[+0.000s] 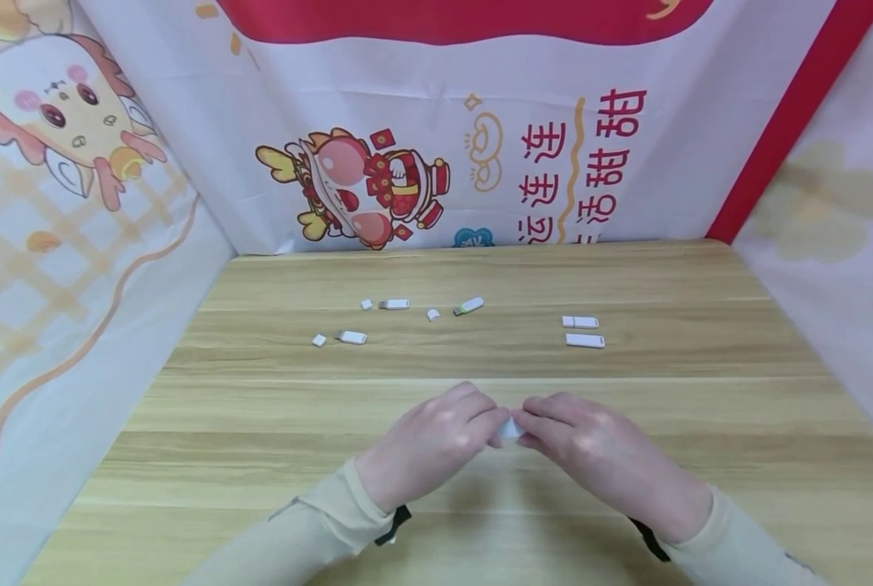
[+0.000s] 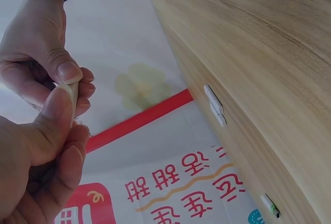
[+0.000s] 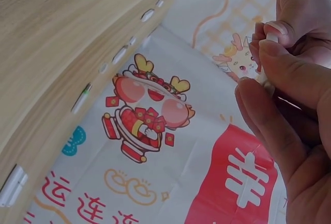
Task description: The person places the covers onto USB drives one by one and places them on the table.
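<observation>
On the table [image 1: 209,439], toward the back left corner, a small cap [image 1: 319,340] lies just left of an open memory stick [image 1: 351,337]. Nearer the back edge, a second cap [image 1: 366,304] and uncapped stick [image 1: 395,304] are laid the same way, then a rounded cap [image 1: 433,315] beside a green-marked stick [image 1: 469,306]; each cap probably sits there to keep it with its own stick. Midway between the side edges, above the table, the left hand [image 1: 447,439] pinches one end of a small white piece [image 1: 510,428], likely another stick, mostly hidden by fingers. The right hand [image 1: 586,431] pinches its other end, an opposed grip that would suit pulling or pushing. Toward the back right corner, two sticks [image 1: 580,322] with no plug showing lie side by side, perhaps grouped as closed ones.
</observation>
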A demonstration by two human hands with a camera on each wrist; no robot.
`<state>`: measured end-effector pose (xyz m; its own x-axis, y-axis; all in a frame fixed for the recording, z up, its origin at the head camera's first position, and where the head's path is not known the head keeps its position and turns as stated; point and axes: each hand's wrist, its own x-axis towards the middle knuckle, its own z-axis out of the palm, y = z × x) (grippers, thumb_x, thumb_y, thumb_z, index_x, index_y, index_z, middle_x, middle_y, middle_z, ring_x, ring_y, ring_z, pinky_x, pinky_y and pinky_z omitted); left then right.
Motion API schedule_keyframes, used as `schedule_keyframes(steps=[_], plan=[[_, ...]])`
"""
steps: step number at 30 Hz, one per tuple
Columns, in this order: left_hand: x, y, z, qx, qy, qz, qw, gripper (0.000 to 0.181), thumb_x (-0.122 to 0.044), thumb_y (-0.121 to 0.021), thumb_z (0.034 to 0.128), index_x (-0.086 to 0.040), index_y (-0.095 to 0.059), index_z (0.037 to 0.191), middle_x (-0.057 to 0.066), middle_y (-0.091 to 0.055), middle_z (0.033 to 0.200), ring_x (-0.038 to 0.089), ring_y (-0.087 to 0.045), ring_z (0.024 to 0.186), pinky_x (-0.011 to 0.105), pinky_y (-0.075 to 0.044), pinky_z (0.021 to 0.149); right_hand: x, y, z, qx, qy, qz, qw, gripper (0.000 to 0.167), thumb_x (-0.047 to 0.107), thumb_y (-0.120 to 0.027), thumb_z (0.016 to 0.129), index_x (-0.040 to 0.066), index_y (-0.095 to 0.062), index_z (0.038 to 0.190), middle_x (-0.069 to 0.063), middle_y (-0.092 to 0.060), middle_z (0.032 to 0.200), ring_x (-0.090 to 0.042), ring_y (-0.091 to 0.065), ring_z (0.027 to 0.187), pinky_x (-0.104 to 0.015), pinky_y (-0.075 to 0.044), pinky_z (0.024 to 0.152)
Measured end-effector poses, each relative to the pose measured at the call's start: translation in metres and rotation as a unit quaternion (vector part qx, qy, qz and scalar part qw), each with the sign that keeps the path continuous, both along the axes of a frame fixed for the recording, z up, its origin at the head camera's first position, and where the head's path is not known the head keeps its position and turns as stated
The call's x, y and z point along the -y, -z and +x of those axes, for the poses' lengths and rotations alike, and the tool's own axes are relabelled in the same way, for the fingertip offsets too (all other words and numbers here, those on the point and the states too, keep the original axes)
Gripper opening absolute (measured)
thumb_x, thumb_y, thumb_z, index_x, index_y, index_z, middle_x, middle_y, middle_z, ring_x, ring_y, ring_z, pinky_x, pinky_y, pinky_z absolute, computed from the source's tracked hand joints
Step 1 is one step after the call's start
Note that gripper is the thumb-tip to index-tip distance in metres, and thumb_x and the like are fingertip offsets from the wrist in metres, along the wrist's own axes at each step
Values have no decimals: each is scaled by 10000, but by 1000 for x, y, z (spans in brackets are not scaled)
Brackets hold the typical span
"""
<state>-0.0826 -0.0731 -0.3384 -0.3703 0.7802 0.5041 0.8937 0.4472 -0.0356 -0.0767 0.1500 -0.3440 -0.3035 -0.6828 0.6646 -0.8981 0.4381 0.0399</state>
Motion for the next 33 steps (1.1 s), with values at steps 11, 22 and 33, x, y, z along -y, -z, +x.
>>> schedule_keyframes(steps=[11,22,33], plan=[[-6,8,-17,666,-145,-77,9976,244,-220,-762,881,-44,-743,1049,26,-711,969,122,-635,877,147,-510,810,-9,5,-8,1050,359,14,9938,349,30,-906,643,7,-754,956,-60,-716,917,-162,-697,782,-273,-582,664],[-32,10,-40,1954,-268,-192,9802,201,-218,-741,909,-80,-755,1054,3,-711,954,69,-590,786,134,-483,705,-24,8,-25,1637,1086,280,9801,237,90,-900,702,50,-750,881,-5,-675,840,-96,-622,713,-255,-554,610],[-75,19,-82,2200,-507,-700,9717,175,-224,-777,878,-110,-780,1012,-16,-676,891,47,-565,756,152,-471,680,-50,12,-55,2529,1613,669,9516,213,59,-883,717,65,-758,890,-5,-638,852,-113,-600,713,-254,-534,614]])
